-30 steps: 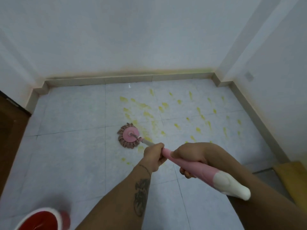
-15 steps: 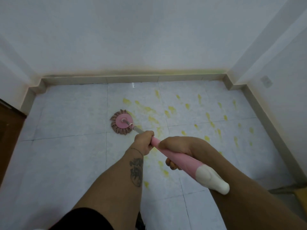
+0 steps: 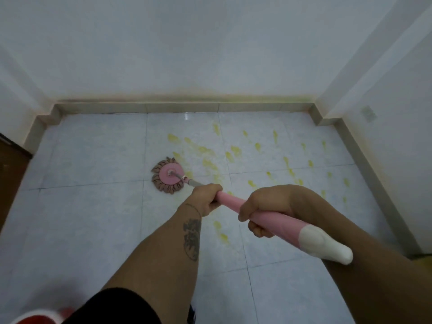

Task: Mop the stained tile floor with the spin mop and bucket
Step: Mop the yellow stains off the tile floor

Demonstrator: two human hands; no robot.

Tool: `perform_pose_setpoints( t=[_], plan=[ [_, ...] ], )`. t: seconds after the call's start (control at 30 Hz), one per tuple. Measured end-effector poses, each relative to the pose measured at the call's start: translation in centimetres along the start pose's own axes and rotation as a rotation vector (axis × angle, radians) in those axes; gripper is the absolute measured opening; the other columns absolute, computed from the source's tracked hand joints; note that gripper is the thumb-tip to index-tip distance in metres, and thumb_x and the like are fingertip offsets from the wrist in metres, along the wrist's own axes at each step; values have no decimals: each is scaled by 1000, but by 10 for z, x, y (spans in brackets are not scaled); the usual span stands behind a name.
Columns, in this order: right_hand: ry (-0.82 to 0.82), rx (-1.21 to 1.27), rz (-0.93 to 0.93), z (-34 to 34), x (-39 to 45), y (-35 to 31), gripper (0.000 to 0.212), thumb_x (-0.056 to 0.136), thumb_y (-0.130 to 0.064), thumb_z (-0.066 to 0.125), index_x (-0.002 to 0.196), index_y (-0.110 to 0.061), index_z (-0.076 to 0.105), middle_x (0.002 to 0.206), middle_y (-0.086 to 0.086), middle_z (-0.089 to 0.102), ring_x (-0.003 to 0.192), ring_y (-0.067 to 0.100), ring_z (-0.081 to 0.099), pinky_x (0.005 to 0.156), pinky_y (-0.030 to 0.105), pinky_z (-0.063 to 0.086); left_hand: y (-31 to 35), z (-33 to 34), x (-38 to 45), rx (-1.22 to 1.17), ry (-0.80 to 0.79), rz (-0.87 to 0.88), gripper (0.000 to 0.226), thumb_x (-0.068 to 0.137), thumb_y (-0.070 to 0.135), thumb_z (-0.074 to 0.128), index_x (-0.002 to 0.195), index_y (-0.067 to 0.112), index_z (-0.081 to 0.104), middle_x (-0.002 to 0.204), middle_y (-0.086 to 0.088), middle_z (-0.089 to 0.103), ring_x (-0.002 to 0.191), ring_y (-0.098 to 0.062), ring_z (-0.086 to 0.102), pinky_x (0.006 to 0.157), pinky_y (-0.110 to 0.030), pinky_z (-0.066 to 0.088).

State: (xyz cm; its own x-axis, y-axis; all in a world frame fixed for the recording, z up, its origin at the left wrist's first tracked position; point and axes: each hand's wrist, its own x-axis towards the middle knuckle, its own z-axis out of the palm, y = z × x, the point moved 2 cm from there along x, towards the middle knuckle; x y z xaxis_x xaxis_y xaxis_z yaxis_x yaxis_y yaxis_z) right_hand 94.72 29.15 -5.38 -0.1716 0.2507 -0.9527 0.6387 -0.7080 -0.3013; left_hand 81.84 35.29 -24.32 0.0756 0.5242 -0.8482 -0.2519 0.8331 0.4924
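Observation:
The round mop head (image 3: 168, 175), pink disc with brown fringe, lies flat on the pale tile floor (image 3: 88, 211) at the left edge of the yellow stains (image 3: 233, 152). Its pink handle (image 3: 230, 202) with a white end cap runs back toward me. My left hand (image 3: 207, 197) grips the handle low down, near the grey shaft. My right hand (image 3: 264, 206) grips it higher up, just ahead of the white cap. The rim of the red and white bucket (image 3: 35, 318) shows at the bottom left corner, mostly cut off.
White walls with a grey skirting (image 3: 182, 106) close the floor at the back and right. A dark wooden door or frame (image 3: 11, 174) stands at the left. A wall corner juts in at the back right. Something yellow (image 3: 423, 259) peeks in at the right edge.
The mop head slid away from me and left over the stains, then came back slightly toward me. The bucket left the view and its rim is back at the bottom left.

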Motion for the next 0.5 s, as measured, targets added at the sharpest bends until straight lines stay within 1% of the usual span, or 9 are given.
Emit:
perform_pose_setpoints(
  t=[0.07,0.17,0.23,0.27,0.33,0.4,0.5],
  plan=[
    [-10,44,-7,-4,-23,32,28,91,-13,58,112,1,45,68,12,58,49,18,59,46,22,49,-24,18,-20,-3,-8,3,22,90,3,61,110,-2,53,84,-16,57,72,-19,58,40,-25,53],
    [-16,-60,-29,-11,-62,85,20,92,-17,56,104,-2,49,72,9,58,51,14,56,48,22,46,-64,52,-58,-20,-17,-4,7,92,2,59,92,1,52,82,-16,57,71,-19,58,45,-29,55],
    [-21,-89,-21,-11,-86,120,19,93,-18,55,103,-3,49,72,8,57,51,14,54,49,22,44,-95,74,-81,-28,-26,-13,10,92,1,58,85,2,50,80,-15,57,71,-19,58,47,-29,57],
    [-25,-107,-16,-10,-96,136,19,93,-18,54,103,-3,49,72,8,57,51,14,54,48,22,44,-111,84,-92,-28,-26,-23,10,91,1,58,85,1,50,81,-16,58,71,-20,58,46,-28,57],
    [-23,-173,-9,-7,-113,164,17,93,-18,54,99,-3,50,70,10,57,50,16,54,47,22,44,-144,101,-111,-50,-37,-56,9,90,1,58,96,-1,51,85,-17,59,73,-21,60,44,-26,57],
    [-19,-211,7,-6,-123,184,15,93,-16,55,96,-2,51,66,10,58,47,16,55,45,21,45,-168,114,-123,-82,-60,-70,20,90,1,59,108,-3,52,88,-18,59,75,-21,61,43,-25,55],
    [-12,-226,18,-7,-128,193,16,92,-16,56,96,-1,51,68,12,58,44,16,56,44,21,45,-177,124,-129,-124,-63,-58,25,89,1,59,112,-4,52,87,-19,59,75,-22,61,44,-24,55]
  ],
)
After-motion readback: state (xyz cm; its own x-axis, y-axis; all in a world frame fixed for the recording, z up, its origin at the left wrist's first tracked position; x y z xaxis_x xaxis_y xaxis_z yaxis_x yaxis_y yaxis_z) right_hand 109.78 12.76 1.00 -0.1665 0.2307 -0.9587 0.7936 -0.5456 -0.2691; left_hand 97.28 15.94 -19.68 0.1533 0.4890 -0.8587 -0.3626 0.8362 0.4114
